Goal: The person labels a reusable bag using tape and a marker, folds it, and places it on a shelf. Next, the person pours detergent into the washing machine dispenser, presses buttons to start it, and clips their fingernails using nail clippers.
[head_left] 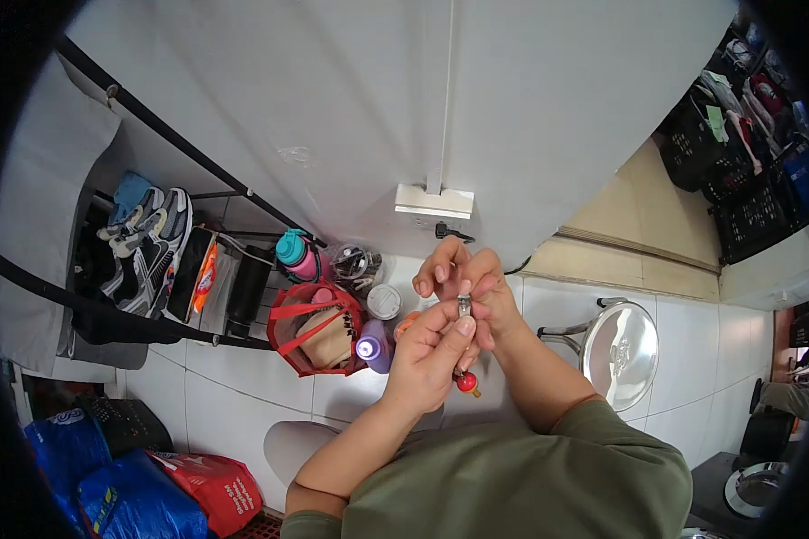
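In front of my torso, both hands meet around a small shiny silver metal piece, whose exact kind is partly covered by fingers. My left hand pinches its lower part between thumb and fingers. Just below that hand dangles a round red charm with a yellow tip. My right hand is curled at the upper end of the metal piece, its fingertips bent close around it.
A red bag, a purple bottle and a white-lidded jar stand to the left. Beyond them is a black-framed rack with shoes. At right stands a round shiny stool. A grey panel rises ahead.
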Demonstrator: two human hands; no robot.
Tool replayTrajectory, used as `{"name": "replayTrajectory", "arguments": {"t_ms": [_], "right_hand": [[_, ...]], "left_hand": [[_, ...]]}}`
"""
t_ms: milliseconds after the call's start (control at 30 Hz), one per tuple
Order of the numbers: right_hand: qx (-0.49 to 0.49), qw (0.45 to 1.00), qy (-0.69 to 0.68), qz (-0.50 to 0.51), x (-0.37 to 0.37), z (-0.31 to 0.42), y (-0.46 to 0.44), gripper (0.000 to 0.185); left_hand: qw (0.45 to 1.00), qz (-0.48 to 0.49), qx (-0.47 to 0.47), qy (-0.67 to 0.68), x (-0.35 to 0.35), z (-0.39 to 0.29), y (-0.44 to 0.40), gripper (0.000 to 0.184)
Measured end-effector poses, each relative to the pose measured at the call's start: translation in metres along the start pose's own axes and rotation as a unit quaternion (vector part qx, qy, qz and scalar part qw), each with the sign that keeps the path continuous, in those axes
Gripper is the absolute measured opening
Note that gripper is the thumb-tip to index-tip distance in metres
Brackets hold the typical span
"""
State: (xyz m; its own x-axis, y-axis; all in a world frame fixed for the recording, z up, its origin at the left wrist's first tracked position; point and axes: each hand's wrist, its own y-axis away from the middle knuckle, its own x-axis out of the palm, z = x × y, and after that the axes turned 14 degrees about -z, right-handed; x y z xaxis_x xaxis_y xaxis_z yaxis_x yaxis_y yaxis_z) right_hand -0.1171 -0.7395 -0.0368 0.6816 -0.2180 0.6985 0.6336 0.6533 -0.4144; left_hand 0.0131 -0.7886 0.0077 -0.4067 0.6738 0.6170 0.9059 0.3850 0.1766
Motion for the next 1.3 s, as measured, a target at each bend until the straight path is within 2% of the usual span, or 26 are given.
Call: {"name": "replayTrajectory", "arguments": {"t_ms": [100, 200, 300, 600, 1300], "right_hand": [[-0.001, 1.000, 0.004, 0.009, -0.001, -0.001, 0.000, 0.027], [0.059, 0.995, -0.084, -0.012, 0.008, -0.004, 0.005, 0.026], [0.067, 0.988, -0.142, 0.003, 0.011, -0.010, 0.007, 0.027], [0.112, 0.973, -0.199, 0.016, 0.011, -0.011, 0.008, 0.024], [0.105, 0.976, -0.190, 0.018, 0.012, -0.012, 0.008, 0.030]], "left_hand": [[1.000, 0.003, 0.007, -0.002, -0.002, 0.001, -0.001, 0.021], [1.000, 0.005, 0.009, -0.009, -0.001, 0.001, -0.002, 0.022], [1.000, 0.021, 0.018, -0.007, -0.002, 0.002, -0.003, 0.024], [0.999, 0.039, 0.028, -0.024, -0.003, -0.002, -0.002, 0.027], [0.999, 0.026, 0.013, -0.027, -0.002, -0.006, -0.002, 0.027]]}}
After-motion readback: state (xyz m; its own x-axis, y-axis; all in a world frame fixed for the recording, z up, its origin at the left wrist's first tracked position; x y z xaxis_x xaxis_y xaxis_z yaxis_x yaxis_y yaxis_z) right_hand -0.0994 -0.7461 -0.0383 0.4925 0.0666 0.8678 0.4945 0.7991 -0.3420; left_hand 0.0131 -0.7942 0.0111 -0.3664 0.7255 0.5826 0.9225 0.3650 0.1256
